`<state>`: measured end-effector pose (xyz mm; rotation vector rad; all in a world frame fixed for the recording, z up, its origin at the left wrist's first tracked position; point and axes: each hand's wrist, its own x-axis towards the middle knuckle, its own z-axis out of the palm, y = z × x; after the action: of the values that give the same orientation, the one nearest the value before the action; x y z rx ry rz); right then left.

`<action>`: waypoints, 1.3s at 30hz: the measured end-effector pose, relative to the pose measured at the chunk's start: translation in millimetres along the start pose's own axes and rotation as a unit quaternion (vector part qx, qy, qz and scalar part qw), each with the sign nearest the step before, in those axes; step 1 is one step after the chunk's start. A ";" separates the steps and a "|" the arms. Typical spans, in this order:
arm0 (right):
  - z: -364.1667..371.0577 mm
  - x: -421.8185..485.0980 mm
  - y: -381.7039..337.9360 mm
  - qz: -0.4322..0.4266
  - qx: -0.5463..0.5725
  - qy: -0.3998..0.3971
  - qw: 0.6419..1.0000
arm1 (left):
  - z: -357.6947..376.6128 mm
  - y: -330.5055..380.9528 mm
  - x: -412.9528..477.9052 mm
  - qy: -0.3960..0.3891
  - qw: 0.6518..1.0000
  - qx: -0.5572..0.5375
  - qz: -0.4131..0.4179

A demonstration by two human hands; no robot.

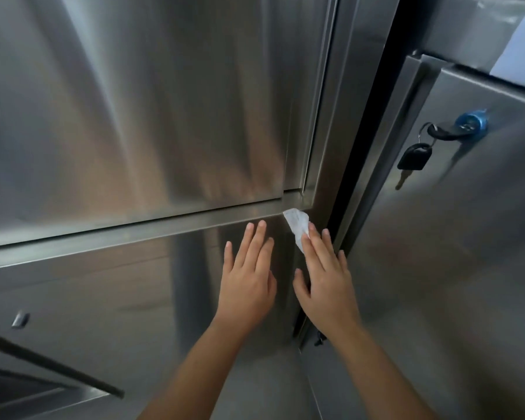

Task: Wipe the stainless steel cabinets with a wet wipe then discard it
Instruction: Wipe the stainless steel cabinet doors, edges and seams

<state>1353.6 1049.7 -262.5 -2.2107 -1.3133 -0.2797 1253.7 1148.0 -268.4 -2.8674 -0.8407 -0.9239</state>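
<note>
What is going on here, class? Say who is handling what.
A person is wiping a stainless steel cabinet. The right hand presses a white wet wipe flat against the lower panel, near its right edge just below the horizontal ledge. The left hand lies flat on the same panel beside it, holding nothing. On the neighbouring door, keys hang from a blue lock.

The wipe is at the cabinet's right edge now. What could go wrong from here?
The wet wipe is pinned only by the flat fingers of the right hand, beside the dark gap between cabinets, so it could slip in. A sweep further right might snag the keys hanging from the blue lock.
</note>
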 end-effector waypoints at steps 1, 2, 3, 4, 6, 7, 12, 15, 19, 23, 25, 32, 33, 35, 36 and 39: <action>6.3 1.7 1.8 -0.005 0.000 -0.002 1.000 | 5.1 -2.2 -0.2 0.001 1.000 0.009 0.004; 13.7 3.0 4.1 -0.010 0.001 -0.005 1.000 | 10.2 -4.8 -0.6 0.001 1.000 0.020 0.009; 22.4 3.6 7.4 -0.013 0.004 -0.010 1.000 | 16.5 -7.4 -1.4 0.001 0.999 0.036 0.013; 31.7 3.9 11.3 -0.015 0.008 -0.015 1.000 | 23.3 -10.1 -3.0 0.001 0.999 0.051 0.016; 49.2 5.1 19.5 -0.024 0.010 -0.007 1.000 | 38.8 -15.9 -7.6 0.013 0.997 0.066 0.026; 57.3 5.9 23.4 -0.032 0.005 0.008 0.999 | 47.4 -19.2 -9.5 0.027 0.997 0.069 0.034; 99.0 12.5 39.2 -0.073 -0.034 0.113 0.990 | 87.8 -43.8 -9.0 0.133 0.983 0.088 0.089; 121.8 18.0 47.4 -0.090 -0.052 0.169 0.980 | 106.8 -57.4 -3.0 0.199 0.964 0.122 0.124; 141.0 27.8 57.3 -0.116 -0.071 0.237 0.962 | 123.9 -67.3 5.8 0.279 0.936 0.154 0.152; 149.2 35.4 62.3 -0.129 -0.115 0.298 0.939 | 127.2 -76.0 11.5 0.325 0.908 0.189 0.185; 151.7 36.5 60.1 -0.124 -0.140 0.329 0.926 | 125.4 -78.4 11.6 0.332 0.901 0.205 0.187; 156.6 41.0 58.7 -0.131 -0.186 0.406 0.885 | 126.3 -74.5 9.8 0.333 0.902 0.214 0.170; 157.1 42.2 58.7 -0.134 -0.188 0.417 0.879 | 127.0 -74.5 10.0 0.336 0.903 0.210 0.168; 157.2 46.4 57.1 -0.135 -0.192 0.431 0.871 | 128.7 -74.8 10.7 0.340 0.903 0.204 0.166; 156.4 49.2 55.5 -0.133 -0.192 0.437 0.869 | 129.4 -75.0 11.1 0.342 0.902 0.204 0.166; 153.0 58.3 50.3 -0.133 -0.184 0.446 0.866 | 129.9 -75.5 12.2 0.345 0.899 0.213 0.167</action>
<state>1411.3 1158.9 -381.3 -1.7362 -1.0436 -1.5561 1294.4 1240.8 -380.0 -1.9894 -0.3884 -1.3592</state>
